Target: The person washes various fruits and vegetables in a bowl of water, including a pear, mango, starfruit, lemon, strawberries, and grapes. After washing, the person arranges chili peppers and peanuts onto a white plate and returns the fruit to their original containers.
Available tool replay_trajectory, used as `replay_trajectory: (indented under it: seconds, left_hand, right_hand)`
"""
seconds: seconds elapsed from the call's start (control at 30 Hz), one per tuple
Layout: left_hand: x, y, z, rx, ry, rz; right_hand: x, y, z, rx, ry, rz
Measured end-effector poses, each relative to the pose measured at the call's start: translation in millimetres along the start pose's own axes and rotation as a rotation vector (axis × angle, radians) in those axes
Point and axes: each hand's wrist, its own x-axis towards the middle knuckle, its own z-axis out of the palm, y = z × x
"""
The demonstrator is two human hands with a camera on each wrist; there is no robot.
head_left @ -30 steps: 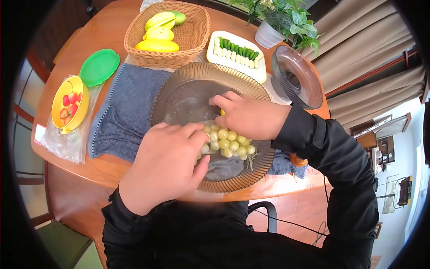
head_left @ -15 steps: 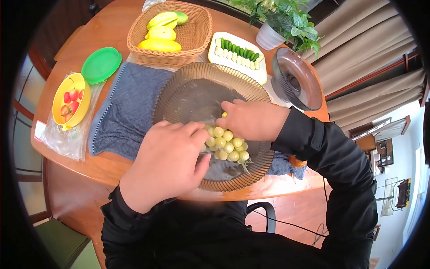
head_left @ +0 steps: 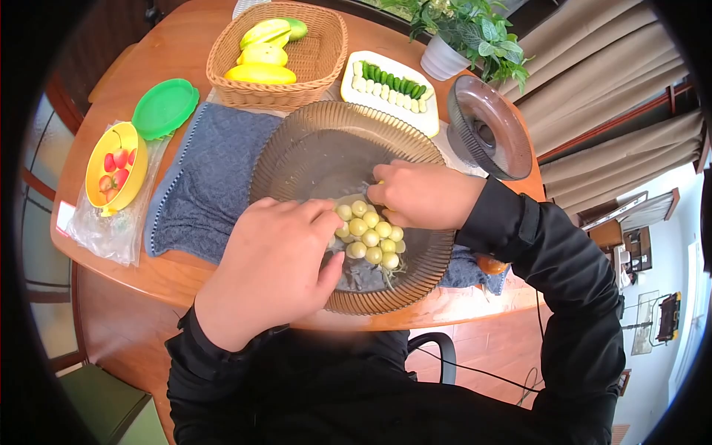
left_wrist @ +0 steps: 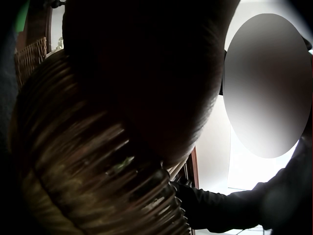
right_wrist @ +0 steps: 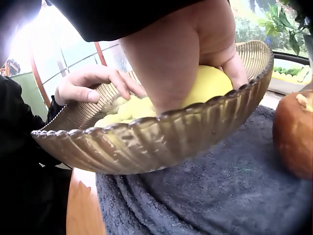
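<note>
A bunch of green grapes (head_left: 371, 236) lies in the large ribbed, amber-tinted glass bowl (head_left: 297, 122), its stem toward the near rim. My left hand (head_left: 271, 267) reaches over the near left rim, fingers resting at the grapes' left side and thumb apart from them. On the right, my right hand (head_left: 426, 194) grips a smooth yellow fruit (right_wrist: 210, 87) inside the bowl, beside the grapes. Most of that fruit is hidden by the hand in the head view. The left wrist view is dark, with the bowl's ribbed wall (left_wrist: 98, 161) across it.
A blue-grey towel (head_left: 200, 178) lies under the bowl. Behind stand a wicker basket (head_left: 326, 44) of yellow fruit, a white tray (head_left: 348, 93) and a second glass bowl (head_left: 512, 141). At left are a yellow bowl (head_left: 95, 174) of red fruit and a green lid (head_left: 165, 109).
The grape bunch has turned and shifted a little left, its stem end swinging toward the near left. My right hand has moved down and slightly right inside the bowl. My left hand barely moves.
</note>
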Motion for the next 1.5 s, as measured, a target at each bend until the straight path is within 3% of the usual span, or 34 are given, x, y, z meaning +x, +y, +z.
replay_trajectory:
  seconds: [0.23, 0.43, 0.5, 0.6, 0.93, 1.1, 1.2, 1.3, 1.5]
  left_hand:
    - [0.4, 0.0, -0.5, 0.012, -0.011, -0.001]
    - [0.3, 0.5, -1.8, 0.016, -0.025, -0.011]
    - [0.3, 0.2, -1.1, 0.015, -0.027, -0.011]
    - [0.9, 0.6, -2.9, 0.018, -0.054, -0.024]
    - [0.5, 0.8, -2.2, 0.002, -0.030, -0.016]
    - [1.6, 1.7, -2.8, 0.011, -0.043, -0.023]
    - [0.8, 1.0, -1.4, 0.006, -0.030, -0.023]
    - [1.0, 1.6, -1.9, 0.008, -0.025, -0.020]
    - [1.3, 2.1, -2.4, 0.015, -0.043, -0.030]
  right_hand:
    - [-1.1, -4.1, -2.2, 0.034, 0.002, -0.030]
    - [5.7, -2.7, 1.2, 0.110, -0.108, 0.180]
    - [-1.3, 6.4, 5.0, 0.251, 0.087, 0.018]
    - [-4.1, 13.7, 8.4, 0.303, 0.128, -0.016]
    - [-4.2, 2.9, 3.6, 0.372, 0.133, 0.002]
    - [-3.3, 2.3, 5.1, 0.466, 0.060, 0.188]
    - [-14.9, -0.4, 14.2, 0.440, 0.185, 0.103]
    - [-20.3, -5.5, 0.0, 0.515, 0.109, 0.092]
    - [-12.3, 8.1, 13.8, 0.400, 0.167, 0.111]
